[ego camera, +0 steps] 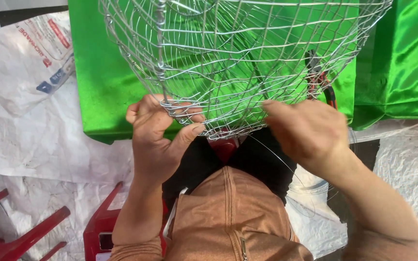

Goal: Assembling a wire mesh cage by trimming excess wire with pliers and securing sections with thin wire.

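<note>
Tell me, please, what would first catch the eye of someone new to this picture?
A big wire basket fills the upper middle, its lower rim gripped by the left hand and touched by the right hand. Behind it lies bright green cloth. Red plastic chairs stand at the lower left on white sheeting.

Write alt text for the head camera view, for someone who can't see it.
Two bare hands work at the lower rim of a silver wire-mesh basket: the left hand pinches the rim, the right hand is blurred beside it. Shiny green satin cloth lies behind, red-handled pliers on it.
</note>
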